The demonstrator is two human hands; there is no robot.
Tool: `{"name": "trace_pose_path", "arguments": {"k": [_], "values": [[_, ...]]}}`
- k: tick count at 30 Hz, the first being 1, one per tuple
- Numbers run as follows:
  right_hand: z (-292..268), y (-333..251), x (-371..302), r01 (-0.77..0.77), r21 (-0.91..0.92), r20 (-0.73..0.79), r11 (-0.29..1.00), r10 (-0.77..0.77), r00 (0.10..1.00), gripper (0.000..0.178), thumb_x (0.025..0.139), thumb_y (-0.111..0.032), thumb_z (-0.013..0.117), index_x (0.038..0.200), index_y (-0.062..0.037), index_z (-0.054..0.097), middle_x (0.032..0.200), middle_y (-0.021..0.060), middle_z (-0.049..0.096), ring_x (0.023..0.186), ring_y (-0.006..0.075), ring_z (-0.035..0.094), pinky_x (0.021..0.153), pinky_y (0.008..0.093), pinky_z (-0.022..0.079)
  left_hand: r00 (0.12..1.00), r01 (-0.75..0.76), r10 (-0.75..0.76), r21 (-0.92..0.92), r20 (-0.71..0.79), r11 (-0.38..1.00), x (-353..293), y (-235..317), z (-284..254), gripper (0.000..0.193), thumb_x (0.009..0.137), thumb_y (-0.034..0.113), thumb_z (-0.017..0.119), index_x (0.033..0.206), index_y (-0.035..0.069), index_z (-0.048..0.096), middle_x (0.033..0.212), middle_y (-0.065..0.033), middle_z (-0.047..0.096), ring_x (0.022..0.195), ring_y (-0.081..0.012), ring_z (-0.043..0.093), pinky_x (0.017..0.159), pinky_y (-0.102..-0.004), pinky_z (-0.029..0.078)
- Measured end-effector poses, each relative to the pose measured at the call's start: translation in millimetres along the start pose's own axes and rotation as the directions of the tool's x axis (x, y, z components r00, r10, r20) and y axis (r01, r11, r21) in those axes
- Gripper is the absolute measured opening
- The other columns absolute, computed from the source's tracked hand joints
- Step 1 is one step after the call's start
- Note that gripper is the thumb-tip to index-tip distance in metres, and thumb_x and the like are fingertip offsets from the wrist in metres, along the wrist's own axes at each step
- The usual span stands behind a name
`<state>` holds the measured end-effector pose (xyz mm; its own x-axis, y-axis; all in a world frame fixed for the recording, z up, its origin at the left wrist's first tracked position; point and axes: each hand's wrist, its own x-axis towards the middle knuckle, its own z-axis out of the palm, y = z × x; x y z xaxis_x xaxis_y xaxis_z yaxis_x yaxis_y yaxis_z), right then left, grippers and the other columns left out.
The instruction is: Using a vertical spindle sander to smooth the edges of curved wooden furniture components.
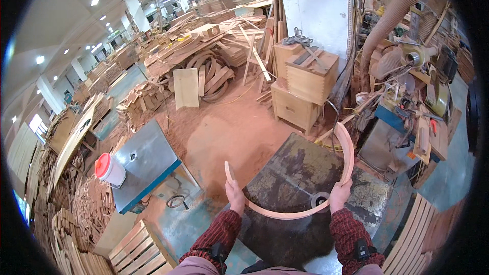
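A curved wooden piece [290, 216], pale and bent into a large open arc, is held in front of me over a dark, worn machine table [288, 173]. My left hand [235, 196] is closed around it near its left end, which sticks up past the fingers. On the other side my right hand [340, 195] grips the arc, and a long stretch of wood curves up and away beyond it. Just left of my right hand, a round metal spindle [319, 201] stands on the table, close to the wood; I cannot tell whether they touch.
A blue-edged metal table [147, 158] on the left carries a white bucket [113, 174] with a red lid. Wooden boxes [297, 102] stand ahead by a white pillar [321, 15]. Cluttered machinery [407, 112] is at right, slatted pallets [140, 252] lie low at left, and sawdust covers the floor.
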<state>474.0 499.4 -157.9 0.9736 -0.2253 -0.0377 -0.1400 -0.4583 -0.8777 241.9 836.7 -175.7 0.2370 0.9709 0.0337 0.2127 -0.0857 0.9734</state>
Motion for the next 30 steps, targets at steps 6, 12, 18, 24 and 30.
{"name": "trace_pose_path", "arguments": {"k": [6,12,18,24,30], "values": [[5.0,6.4,-18.3,0.088,0.013,0.062,0.996,-0.088,0.994,0.059,0.093,-0.006,0.058,0.150,-0.0008,0.044,0.120,0.0313,0.069,0.112,0.0484,0.068,0.098,0.0523,0.052,0.997,0.018,-0.017,0.023,-0.075,1.000,-34.0,-3.5,-45.9,0.039,0.108,0.023,0.055,0.138,-0.002,0.054,0.119,-0.0150,0.066,0.110,-0.0263,0.064,0.096,-0.0414,0.050],[1.4,17.0,-41.1,0.133,0.008,0.145,0.991,-0.133,0.980,0.057,0.093,-0.006,0.056,0.149,-0.0002,0.044,0.119,0.0324,0.069,0.112,0.0500,0.068,0.097,0.0536,0.052,0.971,-0.125,0.167,0.232,-0.171,0.965,-68.3,26.7,-94.6,0.050,0.095,0.009,0.067,0.140,-0.004,0.050,0.146,-0.0273,0.050,0.137,-0.0425,0.050,0.114,-0.0478,0.040],[-15.1,-2.8,-71.7,0.153,-0.020,0.207,0.988,-0.145,0.968,0.056,0.093,-0.007,0.055,0.148,-0.0013,0.044,0.115,0.0321,0.070,0.111,0.0518,0.067,0.096,0.0552,0.052,0.791,-0.603,0.504,0.303,0.347,0.738,-129.0,80.2,-97.3,0.052,0.091,0.008,0.072,0.140,-0.003,0.056,0.146,-0.0284,0.057,0.140,-0.0476,0.050,0.120,-0.0547,0.039],[-23.1,14.7,-82.6,0.178,-0.099,0.248,0.979,-0.149,0.957,0.051,0.094,-0.010,0.057,0.143,-0.0013,0.046,0.115,0.0327,0.070,0.110,0.0515,0.068,0.095,0.0554,0.052,0.338,-0.662,0.111,0.152,0.935,0.734,-227.9,100.3,-52.2,0.052,0.103,0.048,0.062,0.126,0.002,0.061,0.118,-0.0224,0.070,0.110,-0.0420,0.069,0.094,-0.0540,0.057],[-27.8,6.9,-86.8,0.162,-0.141,0.297,0.977,-0.115,0.948,0.049,0.093,-0.012,0.060,0.140,-0.0026,0.048,0.118,0.0300,0.071,0.112,0.0487,0.069,0.097,0.0525,0.053,0.305,-0.757,0.051,0.210,0.951,0.619,-239.1,85.3,-59.1,0.033,0.110,0.038,0.050,0.104,0.006,0.056,0.094,-0.0156,0.072,0.090,-0.0402,0.074,0.078,-0.0527,0.060]]}}
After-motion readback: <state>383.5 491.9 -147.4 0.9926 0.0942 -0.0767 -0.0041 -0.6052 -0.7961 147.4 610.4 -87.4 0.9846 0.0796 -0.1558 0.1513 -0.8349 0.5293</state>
